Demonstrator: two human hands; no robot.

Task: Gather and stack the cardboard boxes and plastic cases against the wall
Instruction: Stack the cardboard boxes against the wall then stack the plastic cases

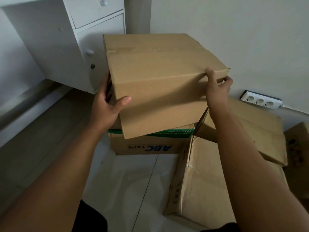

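The left thumb [124, 99] presses the near face of a plain box [158, 77]; the other fingers lie along its left side, mostly hidden. The right thumb [209, 72] sits on the top edge and the fingers [227, 80] curl round the right corner. So the left hand [107, 106] and right hand [217, 92] grip it from both sides. The plain box sits tilted above the printed ABC box [150, 147], which stands on the pale tiled floor [125, 181]. Behind the ABC box is the white wall [234, 39], and to its left a white cabinet [80, 44].

Five cardboard boxes show: the held one, the ABC box, a crumpled box [200, 178] just right of it, a flatter box [260, 131] behind that, and one [299, 144] at the far right. One power strip [261, 101] with three sockets lies further right by the wall.
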